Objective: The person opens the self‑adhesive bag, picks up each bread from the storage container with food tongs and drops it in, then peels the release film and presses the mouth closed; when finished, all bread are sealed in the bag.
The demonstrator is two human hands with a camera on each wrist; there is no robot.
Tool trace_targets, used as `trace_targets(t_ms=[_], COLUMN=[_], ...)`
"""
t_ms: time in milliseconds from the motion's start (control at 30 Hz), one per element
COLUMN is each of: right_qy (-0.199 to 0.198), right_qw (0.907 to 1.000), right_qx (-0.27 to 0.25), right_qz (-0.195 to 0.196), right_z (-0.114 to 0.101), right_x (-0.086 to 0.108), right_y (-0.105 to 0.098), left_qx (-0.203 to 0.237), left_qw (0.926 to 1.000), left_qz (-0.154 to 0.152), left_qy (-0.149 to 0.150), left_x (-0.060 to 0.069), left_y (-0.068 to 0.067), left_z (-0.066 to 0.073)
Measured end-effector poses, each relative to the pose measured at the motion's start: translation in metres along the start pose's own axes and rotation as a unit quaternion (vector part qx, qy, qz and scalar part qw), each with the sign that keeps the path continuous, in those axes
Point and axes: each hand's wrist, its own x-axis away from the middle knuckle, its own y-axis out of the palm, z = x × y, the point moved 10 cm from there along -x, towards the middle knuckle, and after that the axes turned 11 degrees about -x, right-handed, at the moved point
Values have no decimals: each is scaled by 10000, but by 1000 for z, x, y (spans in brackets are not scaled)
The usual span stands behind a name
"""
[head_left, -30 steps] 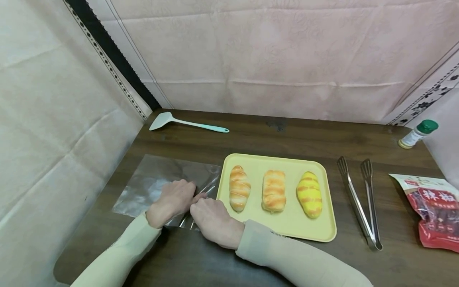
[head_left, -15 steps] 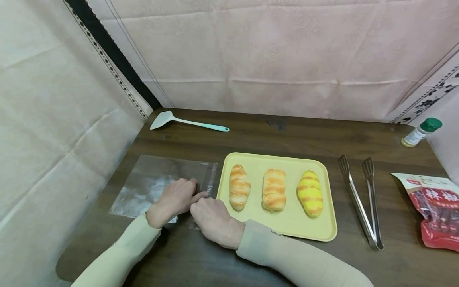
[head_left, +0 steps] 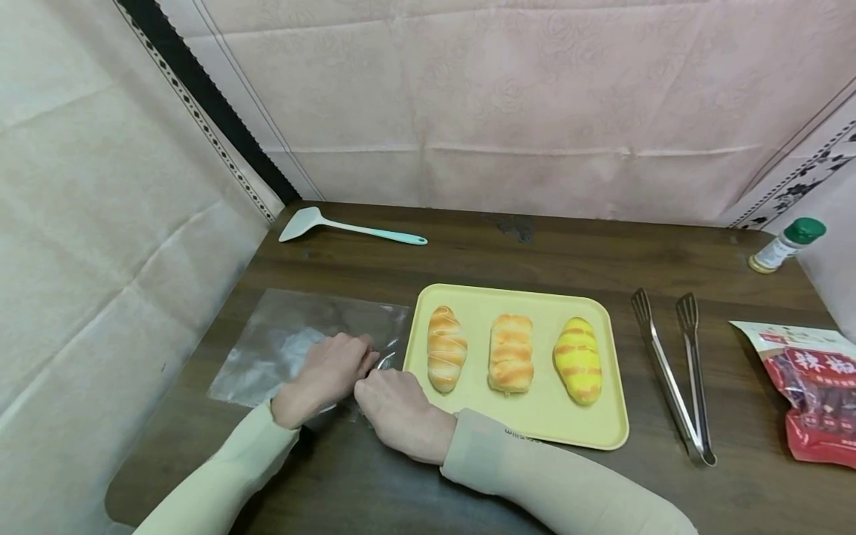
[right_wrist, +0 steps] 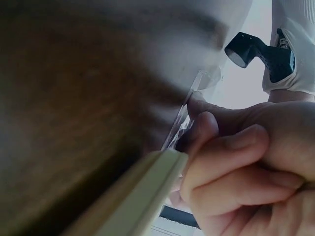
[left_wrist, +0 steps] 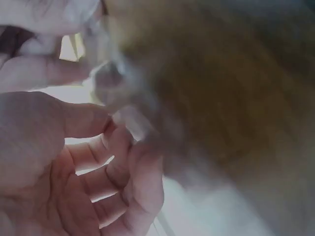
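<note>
A clear plastic bag [head_left: 267, 349] lies flat on the dark wooden table, left of a yellow tray [head_left: 535, 429]. With thumb and fingertips my left hand [head_left: 330, 371] pinches the bag's near right edge. My right hand [head_left: 400, 414] is close beside it, fingers curled, gripping the same edge at the tray's left corner. Up close in the left wrist view, the left thumb and fingers [left_wrist: 147, 172] meet on the clear film. The right wrist view shows the bag's edge [right_wrist: 179, 120] at the right hand's fingertips, with the tray's rim [right_wrist: 142, 196] below.
On the tray lie a striped roll [head_left: 446, 351], a square bread [head_left: 511, 354] and a yellow bread [head_left: 578, 362]. Metal tongs [head_left: 675, 379] and a red-and-white food packet [head_left: 812, 386] are to the right. A pale green spatula [head_left: 354, 227] and a green-capped bottle [head_left: 788, 245] lie farther back.
My left index finger and thumb, stretched out half a second ago, have drawn in onto the bag's edge. The bag's right part has shifted slightly; my right hand stays almost still.
</note>
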Motion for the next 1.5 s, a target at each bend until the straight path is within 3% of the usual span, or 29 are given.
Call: trace_targets(t_ms=[100,267,467,633,833,1133,1300,1500], right_qy=[3,94,-4,-79,5,76,77,53], right_qw=[10000,9999,9942,9933,9928,9931,9936,9940], right_qx=[-71,83,1071,1052,1053,1018,948,937], right_qz=[14,48,136,-461,-562,-576,-603,-557], right_z=[0,1,-4,-5,-5,-6,-6,-5], right_x=[-1,-1,-3,-1,-1,-1,-2,-3], right_y=[-1,-7,-12,3,6,7,8,6], left_qx=[40,137,244,389,259,314,541,656], left_qw=[9995,9986,9965,9929,9890,9783,9704,9661], left_qz=[317,334,603,1088,1447,1969,2195,2167], left_qy=[-49,-398,-531,-277,-175,-565,-846,-1241], left_x=[5,18,28,35,44,59,70,77], left_y=[-13,-46,-59,-71,-80,-90,-99,-103], left_z=[-4,2,0,2,4,-3,-14,-30])
